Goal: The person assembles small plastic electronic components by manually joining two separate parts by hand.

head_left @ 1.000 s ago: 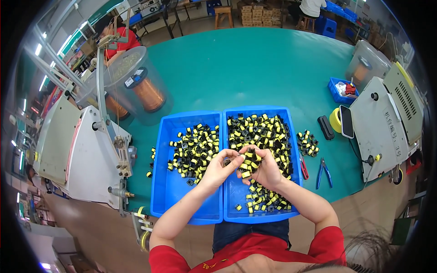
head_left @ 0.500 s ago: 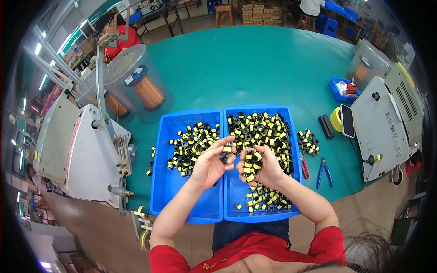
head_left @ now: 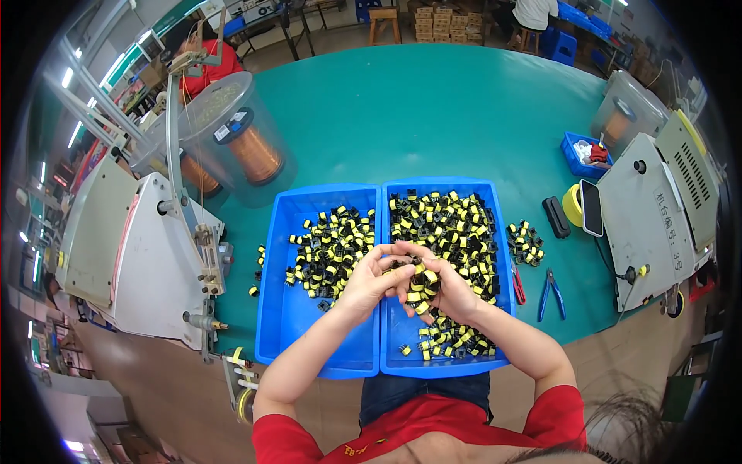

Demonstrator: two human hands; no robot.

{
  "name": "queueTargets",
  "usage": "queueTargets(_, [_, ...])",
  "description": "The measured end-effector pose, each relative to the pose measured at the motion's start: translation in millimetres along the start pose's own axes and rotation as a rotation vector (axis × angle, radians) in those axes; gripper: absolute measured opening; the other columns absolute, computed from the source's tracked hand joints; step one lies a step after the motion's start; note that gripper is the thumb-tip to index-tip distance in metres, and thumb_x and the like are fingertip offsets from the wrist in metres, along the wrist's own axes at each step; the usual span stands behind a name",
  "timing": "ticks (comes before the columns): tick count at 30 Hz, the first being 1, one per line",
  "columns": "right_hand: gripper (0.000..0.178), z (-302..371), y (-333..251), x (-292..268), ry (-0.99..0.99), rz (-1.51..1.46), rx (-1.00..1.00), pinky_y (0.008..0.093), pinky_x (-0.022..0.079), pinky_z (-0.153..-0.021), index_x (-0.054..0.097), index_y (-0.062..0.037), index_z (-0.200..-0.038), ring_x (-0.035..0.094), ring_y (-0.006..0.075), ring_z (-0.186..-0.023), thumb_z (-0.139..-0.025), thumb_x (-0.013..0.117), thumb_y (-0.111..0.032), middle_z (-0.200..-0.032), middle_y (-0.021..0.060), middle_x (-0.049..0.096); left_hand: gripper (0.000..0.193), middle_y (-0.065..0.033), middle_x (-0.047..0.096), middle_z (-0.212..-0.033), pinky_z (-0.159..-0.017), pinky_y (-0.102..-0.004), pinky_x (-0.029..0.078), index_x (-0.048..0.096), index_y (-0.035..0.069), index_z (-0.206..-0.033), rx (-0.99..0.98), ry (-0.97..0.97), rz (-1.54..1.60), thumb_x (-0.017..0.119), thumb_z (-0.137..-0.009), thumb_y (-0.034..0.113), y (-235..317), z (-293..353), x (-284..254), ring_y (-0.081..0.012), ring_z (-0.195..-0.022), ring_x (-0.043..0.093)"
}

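My right hand (head_left: 457,295) is cupped around several small black coil bobbins (head_left: 420,292) wrapped in yellow tape. My left hand (head_left: 372,284) reaches across to them, its fingers curled and its fingertips close against the handful. Something dark shows between the left thumb and fingers, too hidden to name. Both hands are above the inner walls of two blue bins standing side by side. The right bin (head_left: 392,340) has a deep heap of the same bobbins, while a smaller heap is in the left bin (head_left: 294,340).
Loose bobbins (head_left: 525,243) lie right of the bins, near red-handled pliers (head_left: 518,284) and blue-handled pliers (head_left: 551,295). A phone (head_left: 590,207) leans beside yellow tape rolls (head_left: 571,204). Machines flank the green table (head_left: 371,116); a copper wire spool (head_left: 255,155) stands back left.
My left hand has moved right, from holding a bobbin apart to meeting the handful in my right hand. A dark bobbin now shows at the near edge of the left bin's heap.
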State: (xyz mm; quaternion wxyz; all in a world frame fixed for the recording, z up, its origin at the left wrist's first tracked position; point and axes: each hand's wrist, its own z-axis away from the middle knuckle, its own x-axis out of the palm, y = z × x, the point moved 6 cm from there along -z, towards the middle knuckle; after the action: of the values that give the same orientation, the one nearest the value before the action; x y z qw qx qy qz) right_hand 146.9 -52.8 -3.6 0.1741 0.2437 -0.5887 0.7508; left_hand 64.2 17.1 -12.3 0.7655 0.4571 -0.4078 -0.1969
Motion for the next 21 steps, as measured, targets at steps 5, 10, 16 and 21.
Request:
queueTargets(5, [0.048, 2, -5, -9, 0.166, 0.059, -0.055, 0.0261, 0.041, -0.036, 0.034, -0.0093, -0.126, 0.059, 0.0208, -0.061, -0.092, 0.027, -0.043, -0.077, 0.0119, 0.057, 0.021, -0.0007, 0.054, -0.086, -0.054, -0.0205, 0.036, 0.051, 0.007, -0.103, -0.050, -0.056, 0.227, 0.061, -0.085, 0.011, -8, -5, -9, -0.0075, -0.072, 0.050])
queueTargets(10, [0.040, 3, -1, -20, 0.241, 0.025, -0.024, 0.0264, 0.039, -0.034, 0.041, -0.0094, -0.109, 0.058, 0.0200, -0.058, -0.093, 0.027, -0.044, -0.075, 0.0107, 0.057, 0.023, -0.0024, 0.056, -0.096, -0.059, -0.0250, 0.042, 0.051, 0.009, -0.108, -0.054, -0.065, 0.404, 0.058, -0.087, 0.015, 1, -4, -10, -0.0113, -0.076, 0.052])
queueTargets(16, [0.039, 3, 2, -20, 0.227, 0.001, 0.018, 0.0259, 0.038, -0.034, 0.044, -0.0096, -0.102, 0.058, 0.0197, -0.059, -0.094, 0.026, -0.043, -0.076, 0.0096, 0.057, 0.031, -0.0049, 0.057, -0.098, -0.063, -0.0281, 0.045, 0.047, 0.007, -0.117, -0.076, -0.104, 0.408, 0.052, -0.089, 0.019, 0, -3, -14, -0.0155, -0.088, 0.058])
queueTargets(21, [0.046, 2, -1, -18, 0.206, 0.059, 0.014, 0.0250, 0.039, -0.035, 0.043, -0.0095, -0.121, 0.058, 0.0186, -0.058, -0.095, 0.023, -0.041, -0.077, 0.0096, 0.058, 0.018, -0.0028, 0.056, -0.093, -0.067, -0.0287, 0.047, 0.054, 0.008, -0.098, -0.082, -0.131, 0.475, 0.056, -0.087, 0.023, 3, -2, -7, -0.0152, -0.088, 0.059])
